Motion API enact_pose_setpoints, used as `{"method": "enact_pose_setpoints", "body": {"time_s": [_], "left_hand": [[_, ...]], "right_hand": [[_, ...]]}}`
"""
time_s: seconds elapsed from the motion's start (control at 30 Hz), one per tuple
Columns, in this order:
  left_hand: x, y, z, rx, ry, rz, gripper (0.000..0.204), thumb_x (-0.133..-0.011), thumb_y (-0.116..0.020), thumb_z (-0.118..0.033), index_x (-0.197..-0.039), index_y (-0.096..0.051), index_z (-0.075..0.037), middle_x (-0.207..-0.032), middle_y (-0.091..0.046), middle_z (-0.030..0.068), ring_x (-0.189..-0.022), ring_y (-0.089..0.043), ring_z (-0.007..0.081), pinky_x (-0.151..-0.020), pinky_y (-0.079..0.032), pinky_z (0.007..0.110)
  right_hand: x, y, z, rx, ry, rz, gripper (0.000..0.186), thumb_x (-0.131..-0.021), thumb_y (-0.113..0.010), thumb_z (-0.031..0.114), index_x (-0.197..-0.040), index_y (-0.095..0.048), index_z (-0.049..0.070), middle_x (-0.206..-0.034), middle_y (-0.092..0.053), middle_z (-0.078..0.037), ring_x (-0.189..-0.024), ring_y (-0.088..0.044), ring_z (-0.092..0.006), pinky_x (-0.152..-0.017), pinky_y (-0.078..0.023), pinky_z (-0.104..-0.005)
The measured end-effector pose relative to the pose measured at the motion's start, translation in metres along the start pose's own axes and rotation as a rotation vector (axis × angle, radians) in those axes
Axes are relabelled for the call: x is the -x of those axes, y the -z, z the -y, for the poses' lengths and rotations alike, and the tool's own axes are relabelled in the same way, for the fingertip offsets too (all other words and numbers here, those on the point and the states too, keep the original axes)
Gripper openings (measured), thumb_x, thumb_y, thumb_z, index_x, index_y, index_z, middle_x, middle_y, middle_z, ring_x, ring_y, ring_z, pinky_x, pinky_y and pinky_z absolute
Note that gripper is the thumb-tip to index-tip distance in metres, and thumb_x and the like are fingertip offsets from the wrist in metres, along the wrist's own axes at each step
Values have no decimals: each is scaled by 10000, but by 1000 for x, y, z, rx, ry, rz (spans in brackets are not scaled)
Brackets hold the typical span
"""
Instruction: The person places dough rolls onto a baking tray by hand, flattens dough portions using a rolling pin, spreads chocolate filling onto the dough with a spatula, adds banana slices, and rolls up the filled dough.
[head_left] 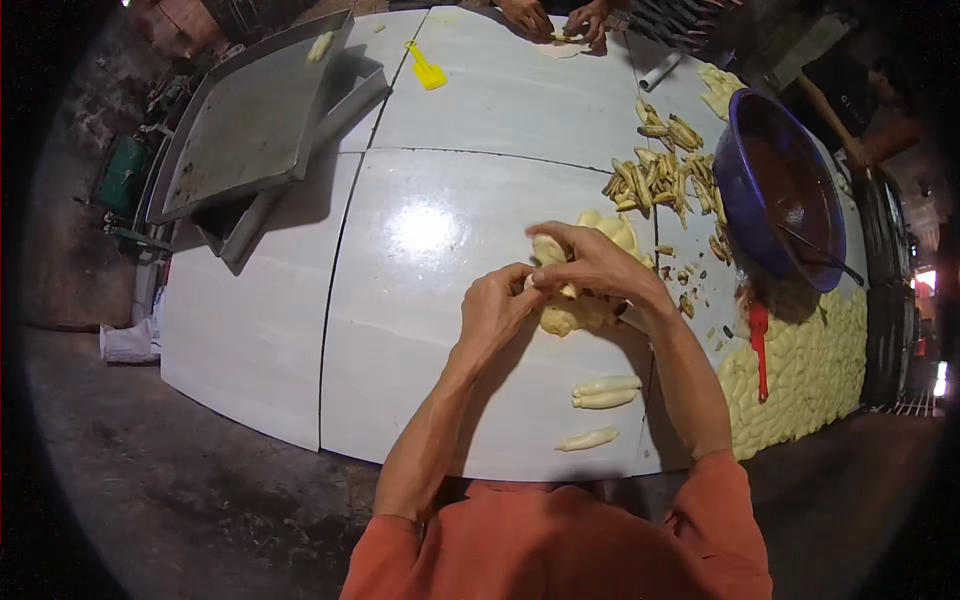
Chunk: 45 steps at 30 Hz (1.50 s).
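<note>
Both of my hands meet over the white tabletop (pixel 420 330), right of its middle. My right hand (pixel 605 265) is curled over a piece of pale dough (pixel 546 250), which shows between thumb and fingers. Close against it, my left hand (pixel 492 305) has its fingertips pinched together at the same dough. Part of the dough is hidden by the fingers. Just beyond the right hand lie more dough pieces (pixel 618 230), and under the hands sits a yellowish lump (pixel 565 318). Nearer to me rest a pair of pale dough rolls (pixel 605 392) and a single roll (pixel 588 438).
Banana-like strips (pixel 655 180) are heaped at right, beside a purple basin (pixel 735 190) of brown liquid. A red brush-like tool (pixel 760 350) touches many flattened dough pieces (pixel 800 380). Metal trays (pixel 245 120) stand far left, near a yellow scraper (pixel 428 72). Another person's hands (pixel 555 20) work opposite.
</note>
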<state>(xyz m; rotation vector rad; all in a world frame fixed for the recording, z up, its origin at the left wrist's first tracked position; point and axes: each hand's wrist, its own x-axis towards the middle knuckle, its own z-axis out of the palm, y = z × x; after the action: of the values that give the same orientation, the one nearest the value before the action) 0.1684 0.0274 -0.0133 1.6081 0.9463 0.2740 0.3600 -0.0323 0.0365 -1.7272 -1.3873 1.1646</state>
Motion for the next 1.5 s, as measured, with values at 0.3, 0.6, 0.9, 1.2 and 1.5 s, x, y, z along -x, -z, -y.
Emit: {"method": "enact_pose_setpoints", "body": {"time_s": [0.3,0.6,0.9,1.2,1.5], "left_hand": [[10,-3,5,-270,-169,-147,284,-954,-707,-317,-1095,-801,-90,-991,-762,118,-899,-727,309,-765,-551,409],[24,26,9,-288,-226,-77,525,-962,-731,-298,-1426,-623,-77,-1371,-622,173,-1071,-697,340,-908,-558,419],[124,136,59,4,-53,-121,565,-975,-750,-282,-1458,-597,-33,-1403,-637,200,-1185,-661,289,-1015,-537,414],[177,144,100,-542,-501,-206,384,-915,-760,-124,-1289,-703,-59,-1256,-714,148,-1043,-717,315,-883,-563,389],[194,109,124,-1015,-510,75,789,-958,-623,-586,-1557,-481,-93,-1651,-416,138,-1529,-390,293,-1211,-211,691]], "right_hand": [[13,25,13,107,7,-67,280,-822,-771,78,-1036,-597,28,-857,-631,-31,-785,-609,-96,-679,-500,-282],[68,26,104,-444,364,-261,306,-934,-773,81,-1206,-638,55,-1176,-663,-79,-1003,-696,-145,-803,-610,-276],[72,-154,74,-102,-112,198,442,-973,-616,236,-1372,-570,53,-969,-704,-182,-899,-699,-334,-833,-538,-421],[55,-215,56,449,243,-161,579,-934,-719,257,-1448,-559,46,-1226,-629,-167,-1099,-621,-352,-956,-505,-469],[109,-252,5,715,214,-54,876,-964,-507,702,-1618,-390,131,-1706,-336,-87,-1585,-293,-260,-1231,-108,-742]]}}
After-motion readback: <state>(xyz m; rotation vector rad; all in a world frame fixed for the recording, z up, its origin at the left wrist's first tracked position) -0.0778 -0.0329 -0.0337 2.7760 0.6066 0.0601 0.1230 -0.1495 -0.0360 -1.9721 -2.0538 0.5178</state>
